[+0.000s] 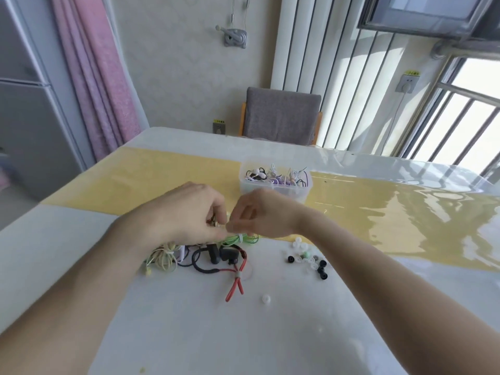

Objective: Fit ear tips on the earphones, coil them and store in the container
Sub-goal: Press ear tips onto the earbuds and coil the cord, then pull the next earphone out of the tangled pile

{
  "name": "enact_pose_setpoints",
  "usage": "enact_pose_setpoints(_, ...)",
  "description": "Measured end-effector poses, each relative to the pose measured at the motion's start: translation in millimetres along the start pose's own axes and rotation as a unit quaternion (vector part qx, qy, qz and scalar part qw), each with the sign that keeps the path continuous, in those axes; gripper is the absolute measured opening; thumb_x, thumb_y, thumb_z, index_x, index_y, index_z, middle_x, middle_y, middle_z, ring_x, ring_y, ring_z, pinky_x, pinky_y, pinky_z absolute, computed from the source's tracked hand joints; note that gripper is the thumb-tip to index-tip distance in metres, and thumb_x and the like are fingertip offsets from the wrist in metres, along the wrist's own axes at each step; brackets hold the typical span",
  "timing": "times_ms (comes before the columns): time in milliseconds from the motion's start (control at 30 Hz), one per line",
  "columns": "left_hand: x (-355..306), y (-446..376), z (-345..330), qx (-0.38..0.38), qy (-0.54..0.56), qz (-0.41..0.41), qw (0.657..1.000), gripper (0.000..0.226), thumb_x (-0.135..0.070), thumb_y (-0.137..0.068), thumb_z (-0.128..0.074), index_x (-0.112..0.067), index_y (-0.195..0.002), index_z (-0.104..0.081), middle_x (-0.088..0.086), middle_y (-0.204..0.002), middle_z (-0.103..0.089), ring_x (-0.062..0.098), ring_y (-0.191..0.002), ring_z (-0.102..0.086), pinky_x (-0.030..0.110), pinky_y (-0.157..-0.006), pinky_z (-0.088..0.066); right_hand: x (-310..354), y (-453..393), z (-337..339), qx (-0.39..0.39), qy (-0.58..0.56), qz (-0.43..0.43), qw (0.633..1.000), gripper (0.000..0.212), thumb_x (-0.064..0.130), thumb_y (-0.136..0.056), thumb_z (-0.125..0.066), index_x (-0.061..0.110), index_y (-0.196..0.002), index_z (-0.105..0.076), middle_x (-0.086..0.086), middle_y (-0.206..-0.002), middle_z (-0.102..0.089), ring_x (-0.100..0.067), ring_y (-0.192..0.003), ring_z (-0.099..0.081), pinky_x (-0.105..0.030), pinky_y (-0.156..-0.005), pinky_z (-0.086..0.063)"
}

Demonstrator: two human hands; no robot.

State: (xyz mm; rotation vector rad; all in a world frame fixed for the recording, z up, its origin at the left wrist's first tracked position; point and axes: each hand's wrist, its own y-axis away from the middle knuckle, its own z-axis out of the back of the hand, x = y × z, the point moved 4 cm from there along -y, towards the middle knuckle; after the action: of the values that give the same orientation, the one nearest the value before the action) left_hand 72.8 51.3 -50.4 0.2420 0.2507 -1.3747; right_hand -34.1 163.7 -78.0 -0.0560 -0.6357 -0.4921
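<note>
At frame centre, the left hand and right hand meet with fingers curled, pinching something tiny, blurred beyond telling, above the green coiled earphone cable. The clear plastic container of earphones sits just behind; loose ear tips lie lower right.

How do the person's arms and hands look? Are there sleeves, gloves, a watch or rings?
Both forearms are bare up to the frame's edge: no sleeves show. The left hand and the right hand wear no gloves. No watch or bracelet shows on either wrist. No ring is visible, though the fingers are partly hidden and blurred.
</note>
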Motion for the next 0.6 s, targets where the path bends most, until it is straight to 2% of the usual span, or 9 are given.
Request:
enact_pose_setpoints(67,16,7,-7,0.077,-0.034,0.04,0.996,0.035,-0.048,-0.068,-0.08,-0.04,-0.099,-0.068,-0.012,-0.087,-0.052,0.01,-0.088,-0.056,0.028,-0.076,-0.048,9,5,-18,0.018,0.036,-0.005,0.999,0.034,0.051,-0.077,-0.08,0.02,-0.09,-0.072,0.007,-0.083,-0.071,-0.01,-0.077,-0.066,-0.029,-0.074,-0.057)
enact_pose_setpoints(133,24,11,-17,0.112,-0.078,0.05,0.989,0.048,-0.055,-0.064,-0.08,-0.046,-0.108,-0.065,-0.017,-0.089,-0.042,0.015,-0.106,-0.043,0.033,-0.09,-0.043,15,6,-33,0.02,0.12,0.011,0.993,0.043,0.054,-0.07,-0.084,0.018,-0.09,-0.072,0.004,-0.08,-0.068,-0.015,-0.074,-0.061,-0.031,-0.068,-0.053)
enact_pose_setpoints(167,24,12,-22,0.112,-0.099,0.045,0.988,0.049,-0.057,-0.064,-0.079,-0.047,-0.11,-0.065,-0.017,-0.089,-0.04,0.016,-0.109,-0.038,0.033,-0.093,-0.039,16,5,-40,0.018,0.17,0.024,0.985,0.044,0.053,-0.069,-0.084,0.016,-0.089,-0.073,-0.001,-0.08,-0.068,-0.021,-0.075,-0.06,-0.034,-0.067,-0.053)
enact_pose_setpoints(233,19,12,-28,0.081,-0.143,0.026,0.986,0.045,-0.059,-0.067,-0.077,-0.044,-0.108,-0.067,-0.017,-0.087,-0.038,0.015,-0.104,-0.032,0.031,-0.087,-0.029,13,4,-47,0.011,0.208,0.041,0.977,0.036,0.047,-0.07,-0.083,0.016,-0.086,-0.075,-0.007,-0.079,-0.068,-0.027,-0.075,-0.057,-0.04,-0.066,-0.054)
enact_pose_setpoints(333,10,12,-30,0.014,-0.161,0.007,0.987,0.04,-0.06,-0.069,-0.074,-0.041,-0.103,-0.068,-0.016,-0.086,-0.037,0.014,-0.096,-0.029,0.031,-0.078,-0.021,7,10,-43,-0.003,0.143,0.063,0.988,0.025,0.038,-0.08,-0.079,0.013,-0.084,-0.075,-0.007,-0.077,-0.066,-0.023,-0.071,-0.056,-0.035,-0.064,-0.049)
enact_pose_setpoints(400,7,12,-25,-0.02,-0.111,0.003,0.994,0.038,-0.061,-0.071,-0.073,-0.042,-0.103,-0.066,-0.013,-0.094,-0.043,0.013,-0.1,-0.03,0.032,-0.079,-0.022,4,16,-33,-0.021,0.073,0.067,0.995,0.025,0.038,-0.085,-0.076,0.014,-0.09,-0.076,0.0,-0.077,-0.066,-0.007,-0.065,-0.055,-0.018,-0.06,-0.043)
enact_pose_setpoints(433,6,12,-21,-0.037,-0.082,-0.003,0.996,0.038,-0.061,-0.071,-0.073,-0.042,-0.103,-0.065,-0.011,-0.098,-0.046,0.013,-0.102,-0.03,0.031,-0.081,-0.022,2,19,-27,-0.034,0.029,0.062,0.997,0.024,0.038,-0.087,-0.075,0.014,-0.093,-0.076,0.003,-0.079,-0.067,-0.002,-0.064,-0.055,-0.016,-0.062,-0.045)
enact_pose_setpoints(500,5,11,-16,-0.06,-0.048,-0.021,0.997,0.041,-0.06,-0.071,-0.074,-0.041,-0.106,-0.062,-0.011,-0.102,-0.048,0.013,-0.106,-0.031,0.031,-0.082,-0.023,-5,22,-15,-0.058,-0.051,0.04,0.996,0.025,0.036,-0.091,-0.071,0.012,-0.097,-0.074,0.001,-0.083,-0.071,-0.005,-0.066,-0.059,-0.029,-0.07,-0.055)
enact_pose_setpoints(600,1,6,-17,-0.084,-0.03,-0.046,0.995,0.041,-0.059,-0.071,-0.074,-0.039,-0.102,-0.055,-0.014,-0.098,-0.051,0.013,-0.102,-0.037,0.033,-0.084,-0.028,-13,30,-2,-0.071,-0.171,0.025,0.982,0.022,0.028,-0.098,-0.064,0.007,-0.099,-0.069,-0.007,-0.085,-0.07,-0.023,-0.077,-0.069,-0.04,-0.074,-0.06)
